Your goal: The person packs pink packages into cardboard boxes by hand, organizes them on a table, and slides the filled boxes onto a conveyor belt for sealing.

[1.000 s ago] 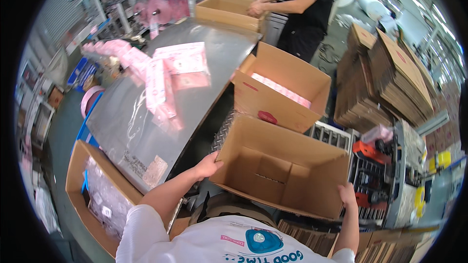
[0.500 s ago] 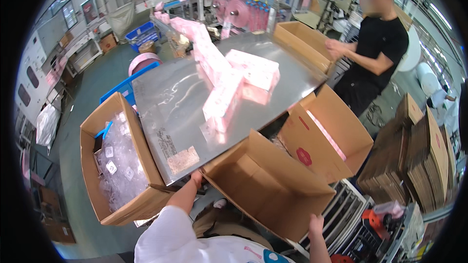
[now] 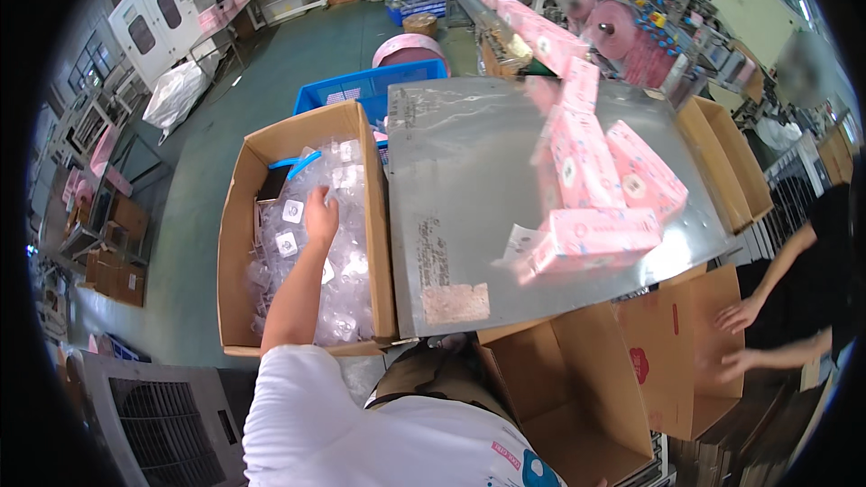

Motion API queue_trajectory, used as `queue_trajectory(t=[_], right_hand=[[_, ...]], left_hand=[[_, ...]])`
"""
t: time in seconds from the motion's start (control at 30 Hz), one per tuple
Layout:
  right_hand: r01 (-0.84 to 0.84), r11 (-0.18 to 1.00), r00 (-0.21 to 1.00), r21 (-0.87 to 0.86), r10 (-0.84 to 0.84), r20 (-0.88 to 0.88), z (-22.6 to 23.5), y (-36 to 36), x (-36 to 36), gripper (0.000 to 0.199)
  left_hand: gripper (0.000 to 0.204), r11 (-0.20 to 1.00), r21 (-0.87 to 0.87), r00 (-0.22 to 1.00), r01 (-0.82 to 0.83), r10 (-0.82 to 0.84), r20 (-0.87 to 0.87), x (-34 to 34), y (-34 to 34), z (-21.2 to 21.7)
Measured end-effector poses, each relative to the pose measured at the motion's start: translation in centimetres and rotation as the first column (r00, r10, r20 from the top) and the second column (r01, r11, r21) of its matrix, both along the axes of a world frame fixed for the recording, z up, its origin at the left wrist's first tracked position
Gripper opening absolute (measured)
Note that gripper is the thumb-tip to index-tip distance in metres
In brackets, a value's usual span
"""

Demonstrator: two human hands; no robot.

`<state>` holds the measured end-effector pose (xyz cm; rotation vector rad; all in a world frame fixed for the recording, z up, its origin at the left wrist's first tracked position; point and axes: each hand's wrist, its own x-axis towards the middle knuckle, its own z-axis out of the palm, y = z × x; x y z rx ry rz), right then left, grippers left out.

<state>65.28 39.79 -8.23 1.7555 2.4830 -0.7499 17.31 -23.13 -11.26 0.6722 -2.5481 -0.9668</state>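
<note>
Fingers of your left hand point(image 3: 320, 216) were spread loosely, pressing down on the clear plastic bags point(image 3: 338, 280) inside the open cardboard box point(image 3: 236, 243), just left of the steel table point(image 3: 469, 180). You kept your right hand out of view.

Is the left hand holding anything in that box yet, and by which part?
Cannot tell: the left hand rests on the clear bags, fingers hidden.

Our left hand point(image 3: 320, 214) has left the empty carton point(image 3: 577, 388) and now reaches into the box of clear bags point(image 3: 236, 243).
</note>
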Motion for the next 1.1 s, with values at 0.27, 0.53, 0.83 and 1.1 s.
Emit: queue_trajectory(t=[0.27,0.53,0.83,1.1], right_hand=[[-0.008,1.000,0.936,-0.004,0.009,0.353,-2.0,5.4,2.5,0.060],[-0.350,0.904,0.910,0.246,0.390,-0.140,9.2,-1.8,-15.8,0.046],[-0.935,0.316,0.062,0.162,0.594,-0.802,12.9,-23.3,-35.1,0.066],[-0.661,0.279,0.631,-0.697,-0.295,-0.717,9.9,-16.8,-30.9,0.029]], left_hand=[[0.050,0.977,-0.207,0.949,0.047,0.020,0.314,0.3,-0.2,-7.8],[0.009,0.564,0.818,0.976,0.113,0.094,-0.199,-0.7,-0.6,5.6],[0.019,-0.224,0.948,0.933,0.226,-0.228,-0.277,4.7,22.2,13.3],[0.038,0.438,0.416,0.598,0.797,-0.670,-0.440,12.5,31.2,10.2]])
